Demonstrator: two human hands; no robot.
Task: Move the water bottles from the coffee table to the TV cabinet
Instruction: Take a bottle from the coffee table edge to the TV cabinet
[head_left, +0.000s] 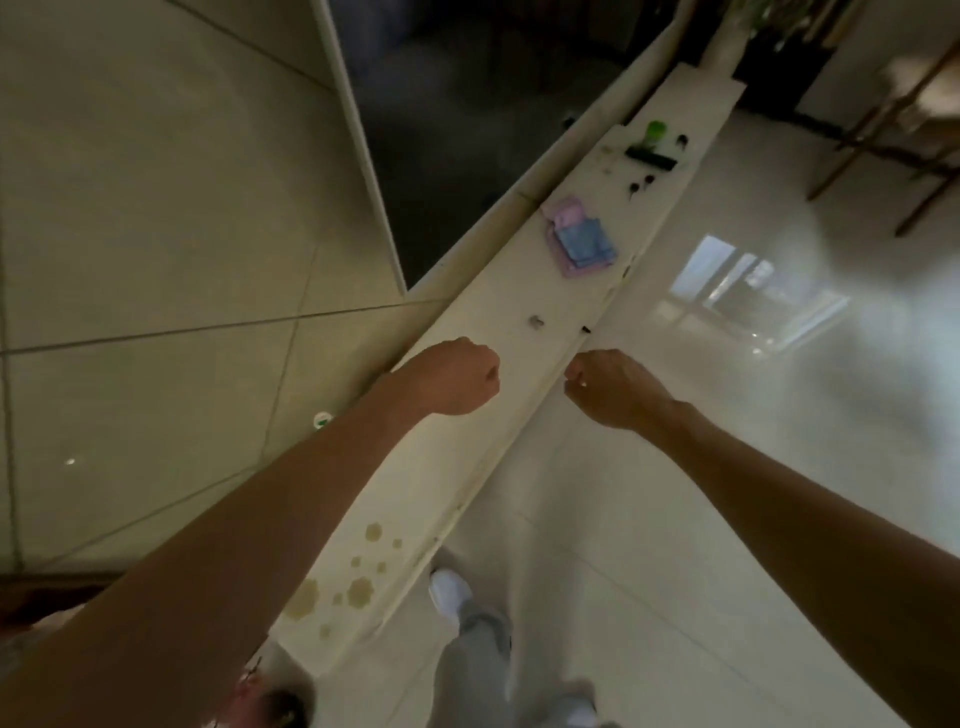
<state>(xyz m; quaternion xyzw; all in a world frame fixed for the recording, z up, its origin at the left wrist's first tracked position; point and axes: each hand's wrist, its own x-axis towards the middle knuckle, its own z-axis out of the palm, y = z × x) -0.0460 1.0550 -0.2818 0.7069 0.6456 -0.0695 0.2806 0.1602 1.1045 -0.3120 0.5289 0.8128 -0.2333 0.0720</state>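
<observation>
- Head view: person stands at the long white TV cabinet (467, 395), both arms stretched out over it, TV screen (467, 130) on the wall to the left.
- Left hand (457, 376) is a closed fist above the cabinet top, fingers curled in, nothing visible in it.
- Right hand (608, 387) hangs at the cabinet's front edge, fingers curled under; whether it grips anything cannot be told (only the back of the hand shows).
- No clear water bottle in frame. A green-capped container (653, 132) sits at the far end beside a black remote-like bar (650, 157); too blurred to name.
- Coffee table not in view.
- On the cabinet top: folded pink-and-blue cloths (579, 239), a small grey object (536, 322), brownish stains (358, 577) near the person.
- Judgement: between carries, at the drop-off end. The next move likely calls for turning back to the coffee table, if bottles remain there.
</observation>
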